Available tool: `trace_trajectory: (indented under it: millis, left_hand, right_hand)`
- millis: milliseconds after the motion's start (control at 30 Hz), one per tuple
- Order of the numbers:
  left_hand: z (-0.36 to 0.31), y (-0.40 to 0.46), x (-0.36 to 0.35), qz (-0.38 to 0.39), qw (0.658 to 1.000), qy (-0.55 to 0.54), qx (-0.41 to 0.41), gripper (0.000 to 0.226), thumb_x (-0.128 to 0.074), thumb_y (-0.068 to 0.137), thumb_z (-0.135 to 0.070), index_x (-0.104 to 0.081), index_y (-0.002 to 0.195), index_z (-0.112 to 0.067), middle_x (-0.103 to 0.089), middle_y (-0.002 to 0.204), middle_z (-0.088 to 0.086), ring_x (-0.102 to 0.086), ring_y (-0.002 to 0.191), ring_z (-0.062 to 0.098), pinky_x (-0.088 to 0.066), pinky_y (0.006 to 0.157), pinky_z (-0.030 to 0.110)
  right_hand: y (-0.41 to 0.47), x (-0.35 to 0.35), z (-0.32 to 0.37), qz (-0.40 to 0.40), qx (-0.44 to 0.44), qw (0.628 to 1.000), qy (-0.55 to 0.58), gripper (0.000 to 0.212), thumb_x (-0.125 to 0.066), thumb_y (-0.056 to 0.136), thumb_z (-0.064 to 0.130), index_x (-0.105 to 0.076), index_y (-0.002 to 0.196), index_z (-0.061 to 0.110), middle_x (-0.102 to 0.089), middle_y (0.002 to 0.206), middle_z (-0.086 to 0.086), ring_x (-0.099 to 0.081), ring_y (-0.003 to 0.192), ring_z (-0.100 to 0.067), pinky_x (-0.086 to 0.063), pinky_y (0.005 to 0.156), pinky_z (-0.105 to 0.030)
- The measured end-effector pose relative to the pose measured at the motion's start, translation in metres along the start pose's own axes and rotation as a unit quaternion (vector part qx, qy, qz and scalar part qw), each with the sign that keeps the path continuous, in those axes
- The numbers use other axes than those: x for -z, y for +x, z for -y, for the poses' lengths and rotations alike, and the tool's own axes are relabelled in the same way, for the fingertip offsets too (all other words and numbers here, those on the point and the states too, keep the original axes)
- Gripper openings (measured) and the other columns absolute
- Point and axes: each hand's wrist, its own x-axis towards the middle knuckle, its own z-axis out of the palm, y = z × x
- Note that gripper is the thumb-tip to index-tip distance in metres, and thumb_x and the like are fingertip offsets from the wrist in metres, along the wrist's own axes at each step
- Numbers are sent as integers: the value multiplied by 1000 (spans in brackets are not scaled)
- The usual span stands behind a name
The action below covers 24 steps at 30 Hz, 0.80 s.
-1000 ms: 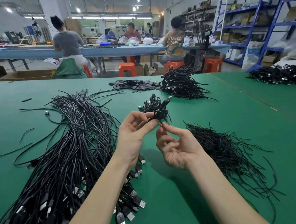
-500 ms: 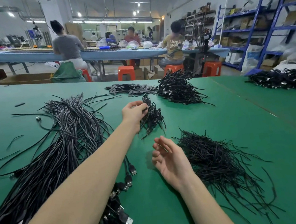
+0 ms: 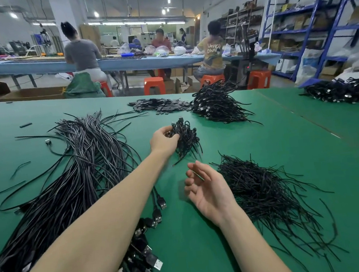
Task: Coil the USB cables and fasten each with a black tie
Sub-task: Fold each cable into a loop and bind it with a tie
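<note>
A: Where is the left hand [image 3: 163, 140]?
B: Stretched forward, its fingers curled onto the small heap of coiled USB cables [image 3: 186, 138] on the green table [image 3: 263, 149].
A: And the right hand [image 3: 208, 190]?
B: Palm up, fingers loosely bent, holding nothing, just beside the pile of black ties [image 3: 265, 191]. The uncoiled cable bundle [image 3: 73, 179] lies left.

The tabletop [image 3: 251, 142] looks like matt green cloth. At eight o'clock, USB cables [image 3: 85, 167] have slightly glossy black jackets and shiny metal plugs [image 3: 158, 265].
</note>
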Motion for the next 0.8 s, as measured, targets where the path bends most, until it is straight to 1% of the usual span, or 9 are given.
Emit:
trace_trajectory:
  millis: [100,233,300,433,533,600,667,733,800]
  left_hand:
    - [2,-27,22,23,1000,-15,-15,22,-68,91,-22,-68,113,-21,-68,116,-3,-61,109,17,-48,99,32]
    - [8,-71,54,125,992,-5,-3,6,-64,95,-30,-68,96,-26,-71,99,-6,-66,83,10,-47,64,21]
    - [11,-87,66,121,992,-23,-16,11,-63,95,-31,-72,94,-25,-75,93,-10,-67,74,5,-45,62,20]
    - [14,-101,77,117,993,-18,-22,16,-58,97,-29,-73,93,-23,-75,92,-12,-68,75,7,-45,65,24]
    - [15,-102,77,135,990,-33,-11,15,-58,97,-26,-72,95,-21,-76,94,-10,-69,75,7,-45,64,23]
    - [15,-102,77,136,988,-75,1,14,-59,97,-26,-73,95,-21,-77,93,-10,-69,77,9,-46,63,22]
    - [13,-101,77,120,987,-104,5,13,-60,97,-25,-72,95,-21,-77,94,-10,-68,79,11,-46,66,25]
    - [13,-99,77,107,987,-117,7,13,-60,96,-24,-72,95,-21,-77,94,-9,-68,80,11,-46,68,27]
    - [15,-100,74,113,987,-116,10,13,-60,96,-23,-72,94,-20,-77,93,-9,-68,80,12,-45,67,27]
  right_hand:
    - [-2,-1,0,1,0,1000,1,15,-61,97,21,-67,93,8,-60,71,-3,-55,53,-12,-48,49,-19]
    - [-4,-2,-1,0,5,1000,-11,14,-61,97,20,-67,92,8,-60,71,-3,-54,53,-12,-48,50,-19]
    - [-4,-1,-2,0,6,1000,-14,14,-60,98,20,-66,93,8,-59,70,-3,-53,53,-12,-48,50,-18]
    - [-2,-1,-6,-2,17,998,-57,12,-58,99,17,-64,95,8,-60,70,-2,-52,54,-10,-48,52,-18]
    - [0,-6,-9,-22,43,974,-223,11,-59,98,13,-67,93,7,-62,71,-3,-52,56,-12,-43,54,-20]
    - [-2,-13,-10,-39,81,891,-444,11,-65,95,18,-72,89,12,-67,74,0,-55,57,-12,-44,55,-21]
    - [-6,-18,-14,-46,114,739,-663,11,-72,88,33,-74,89,23,-72,82,9,-63,70,-9,-46,64,-23]
    - [-9,-23,-24,-58,135,606,-782,22,-72,83,48,-73,98,32,-72,94,14,-65,89,-9,-44,73,-25]
    - [-11,-26,-31,-65,147,562,-811,27,-70,85,51,-71,106,35,-70,103,13,-64,99,-15,-46,80,-29]
